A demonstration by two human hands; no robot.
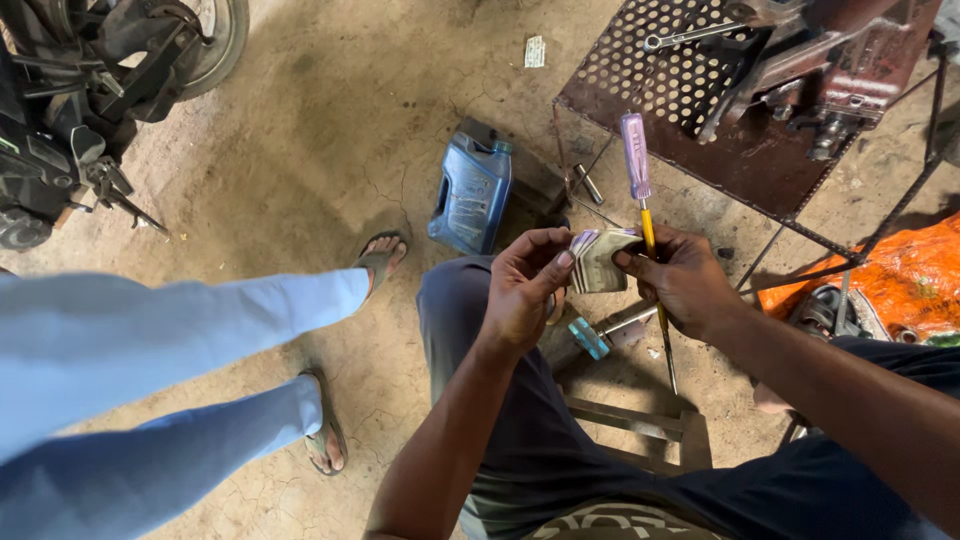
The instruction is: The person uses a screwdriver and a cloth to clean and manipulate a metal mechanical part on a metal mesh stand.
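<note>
- A motorcycle (95, 95) stands at ten o'clock on the dirt floor (330, 130), only its rear part and wheel showing.
- Another person's legs in pale blue trousers (150, 390) stretch in from nine o'clock, sandalled feet near the seated person's knee.
- A rust-red perforated metal stand (690, 100), serving as the desk, sits at one o'clock with a spanner (690, 37) and a dark machine part on it.
- An orange sheet (895, 275) lies at three o'clock.
- A blue oil jug (470, 190) rests on the floor at twelve o'clock, just beyond the hands.
- The left hand (522, 290) is pinched shut on one end of a small folded wad of paper (598, 260), thumb over fingertips.
- The right hand (685, 280) grips the wad's other end and also clamps a screwdriver (640, 190), purple handle up, shaft pointing down past the wrist.
- The step looks like sorting or unfolding the wad at the centre of view; the next move would call for peeling one layer free without letting the screwdriver slip.
</note>
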